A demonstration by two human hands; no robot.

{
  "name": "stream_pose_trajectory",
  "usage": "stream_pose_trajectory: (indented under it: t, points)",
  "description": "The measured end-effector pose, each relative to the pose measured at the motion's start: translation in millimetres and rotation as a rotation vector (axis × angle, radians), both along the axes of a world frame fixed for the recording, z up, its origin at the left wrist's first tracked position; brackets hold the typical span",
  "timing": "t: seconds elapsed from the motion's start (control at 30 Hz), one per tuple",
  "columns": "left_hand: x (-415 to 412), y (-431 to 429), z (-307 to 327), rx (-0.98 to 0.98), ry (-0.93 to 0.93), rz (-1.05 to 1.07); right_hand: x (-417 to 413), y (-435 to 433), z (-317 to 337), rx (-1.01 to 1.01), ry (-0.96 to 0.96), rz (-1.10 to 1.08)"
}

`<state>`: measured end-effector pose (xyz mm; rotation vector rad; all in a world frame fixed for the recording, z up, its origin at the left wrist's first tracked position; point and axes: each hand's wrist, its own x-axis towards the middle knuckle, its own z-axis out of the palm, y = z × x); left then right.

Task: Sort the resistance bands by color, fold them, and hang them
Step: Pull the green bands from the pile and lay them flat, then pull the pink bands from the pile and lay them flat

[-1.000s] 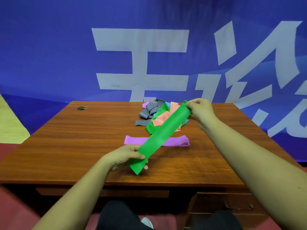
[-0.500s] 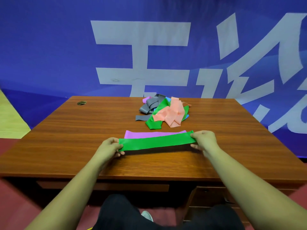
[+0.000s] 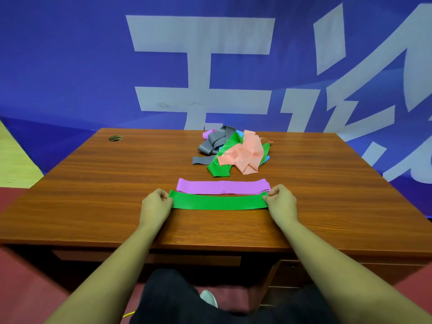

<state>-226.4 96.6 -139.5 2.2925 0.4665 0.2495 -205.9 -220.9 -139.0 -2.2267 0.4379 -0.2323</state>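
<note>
A green band (image 3: 218,201) lies flat and straight across the wooden desk (image 3: 93,195). My left hand (image 3: 156,205) pinches its left end and my right hand (image 3: 281,204) pinches its right end. Just behind it, a purple band (image 3: 223,186) lies flat, parallel to the green one. Farther back sits a tangled pile of bands (image 3: 233,152): grey on the left, another green one in front, peach on top, with bits of blue and purple showing.
A round cable hole (image 3: 115,138) is at the desk's back left corner. A blue banner with large pale characters (image 3: 201,66) hangs right behind the desk. A drawer unit (image 3: 287,274) stands under the right side.
The green band was held slanting in the air, right end up by the pile. Both hands brought it down level and laid it flat in front of the purple band.
</note>
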Motion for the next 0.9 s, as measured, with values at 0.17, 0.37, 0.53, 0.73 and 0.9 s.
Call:
stream_pose_trajectory:
  t: [0.17,0.37,0.53,0.73,0.9]
  points:
    - [3.6,1.3,-10.9,0.032,0.008,-0.038,-1.3,-2.2,-15.2,-0.205,-0.056,0.019]
    - [4.9,0.1,-21.6,0.194,-0.086,-0.072,-2.8,-7.5,-25.5,-0.356,-0.12,0.034]
    - [31.1,-9.5,-1.9,0.218,-0.211,-0.17,20.3,-1.5,-0.9,-0.393,-0.21,0.178]
    - [93.9,-39.5,27.9,0.235,-0.145,-0.324,72.0,33.8,32.9,-0.405,-0.146,0.399]
    - [142.9,-64.6,25.4,0.245,-0.091,-0.402,121.7,47.4,32.8,-0.529,-0.159,0.435]
